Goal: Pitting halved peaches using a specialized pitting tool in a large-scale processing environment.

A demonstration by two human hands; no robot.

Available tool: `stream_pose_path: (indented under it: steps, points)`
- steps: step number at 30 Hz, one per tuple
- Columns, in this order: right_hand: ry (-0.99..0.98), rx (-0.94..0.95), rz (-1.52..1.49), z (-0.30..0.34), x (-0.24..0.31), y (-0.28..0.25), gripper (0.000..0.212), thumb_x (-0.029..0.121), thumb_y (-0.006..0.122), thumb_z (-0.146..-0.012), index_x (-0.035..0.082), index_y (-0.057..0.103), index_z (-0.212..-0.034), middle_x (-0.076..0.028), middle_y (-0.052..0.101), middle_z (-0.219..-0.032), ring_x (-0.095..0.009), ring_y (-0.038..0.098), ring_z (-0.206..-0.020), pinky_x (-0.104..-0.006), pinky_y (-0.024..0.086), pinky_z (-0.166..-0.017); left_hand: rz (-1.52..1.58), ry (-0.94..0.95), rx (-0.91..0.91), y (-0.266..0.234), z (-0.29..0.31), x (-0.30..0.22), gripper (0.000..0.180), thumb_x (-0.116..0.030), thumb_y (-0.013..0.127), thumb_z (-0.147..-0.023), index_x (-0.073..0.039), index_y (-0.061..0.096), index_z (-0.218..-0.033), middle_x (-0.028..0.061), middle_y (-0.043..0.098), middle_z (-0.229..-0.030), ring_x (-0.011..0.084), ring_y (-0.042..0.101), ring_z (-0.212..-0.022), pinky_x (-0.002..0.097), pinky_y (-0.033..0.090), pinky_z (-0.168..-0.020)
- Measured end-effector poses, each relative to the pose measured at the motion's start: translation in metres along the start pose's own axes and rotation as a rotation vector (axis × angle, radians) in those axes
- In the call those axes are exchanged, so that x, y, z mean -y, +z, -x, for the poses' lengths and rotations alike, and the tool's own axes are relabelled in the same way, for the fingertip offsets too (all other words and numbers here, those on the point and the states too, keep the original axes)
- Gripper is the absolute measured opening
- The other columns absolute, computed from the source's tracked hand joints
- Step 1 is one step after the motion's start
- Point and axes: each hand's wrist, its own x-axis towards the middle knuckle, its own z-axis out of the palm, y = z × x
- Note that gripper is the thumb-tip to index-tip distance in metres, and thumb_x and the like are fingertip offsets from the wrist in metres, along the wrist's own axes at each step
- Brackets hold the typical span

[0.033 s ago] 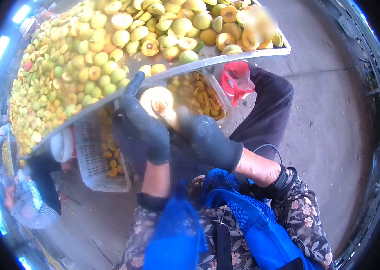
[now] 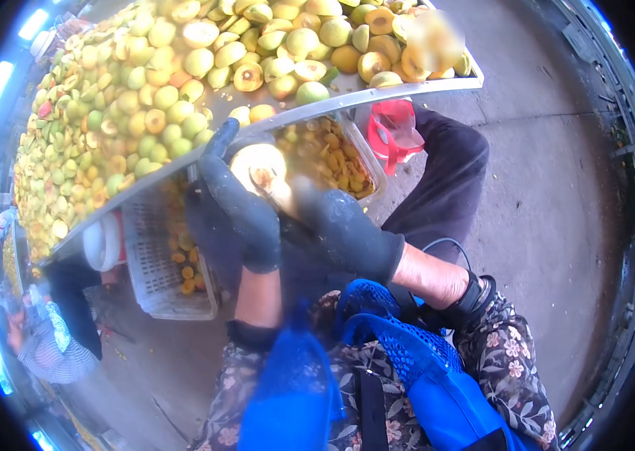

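In my gloved left hand [image 2: 246,207], fingers curled round it, sits a halved yellow-green stone fruit [image 2: 251,159], its pale cut face turned up and overlit. My gloved right hand [image 2: 347,225] is closed on a small shiny hand tool [image 2: 281,192]; its tip touches the cut face by the brownish middle. Blur hides the tool's exact kind and the right fingertips. Both hands are in front of the metal-edged table [image 2: 355,98], heaped with whole and halved fruit [image 2: 250,75]. Below its edge, beyond my hands, a clear-walled bin [image 2: 366,150] holds orange-yellow fruit pieces [image 2: 332,161].
A white slotted basket [image 2: 154,270] with fruit pieces stands below the table at left, beside a white bucket [image 2: 103,244]. A red bag [image 2: 393,131] lies by my right knee. Another person [image 2: 62,338] is at the far left. Concrete floor [image 2: 535,225] stretches right.
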Motion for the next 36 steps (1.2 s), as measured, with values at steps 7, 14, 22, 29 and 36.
stream_pose_path:
  steps: [7,14,22,29,36]
  points:
    - [0.308,0.294,-0.394,-0.014,0.008,-0.026,0.022,0.019,0.060,-0.088,0.003,0.058,-0.102,-0.010,0.060,-0.069,-0.023,0.061,-0.060,-0.0355,0.047,-0.053,0.059,0.040,0.094,-0.008,-0.002,0.007,0.036,-0.011,0.057,-0.086,0.005,0.055,-0.118,0.0171,0.061,-0.113,0.0229,0.062,-0.100,0.0333,0.051,-0.085]
    - [0.700,0.435,-0.788,-0.024,0.026,-0.052,0.026,0.029,0.057,-0.095,0.004,0.064,-0.089,0.006,0.055,-0.065,-0.002,0.048,-0.062,-0.0215,0.037,-0.054,0.455,-0.161,-0.007,0.017,-0.011,-0.008,0.051,-0.030,0.028,-0.101,0.006,0.062,-0.109,0.0129,0.070,-0.087,0.0196,0.066,-0.084,0.0288,0.053,-0.079]
    - [0.358,0.314,-0.700,-0.017,-0.010,-0.033,0.030,0.032,0.056,-0.097,0.005,0.065,-0.090,0.004,0.058,-0.070,-0.004,0.050,-0.066,-0.0263,0.041,-0.059,0.399,-0.151,0.477,0.003,-0.036,0.025,0.054,-0.041,0.032,-0.103,0.005,0.059,-0.109,0.0116,0.066,-0.073,0.0200,0.065,-0.068,0.0287,0.053,-0.068]
    - [-0.068,0.169,0.044,-0.019,-0.049,-0.001,0.018,0.022,0.063,-0.089,0.004,0.063,-0.094,-0.005,0.063,-0.077,-0.009,0.052,-0.064,-0.0308,0.045,-0.061,1.120,-0.450,0.095,0.022,-0.027,0.057,0.053,-0.042,0.032,-0.102,0.006,0.052,-0.113,0.0200,0.063,-0.101,0.0245,0.063,-0.090,0.0325,0.053,-0.075]
    - [0.425,0.467,-1.131,-0.019,-0.053,-0.024,0.018,0.017,0.064,-0.087,0.007,0.066,-0.102,-0.003,0.065,-0.080,-0.014,0.059,-0.068,-0.0304,0.048,-0.062,0.976,-0.397,-0.072,0.004,-0.033,0.097,0.049,-0.036,0.037,-0.101,0.007,0.046,-0.123,0.0201,0.060,-0.113,0.0306,0.060,-0.096,0.0454,0.051,-0.087]
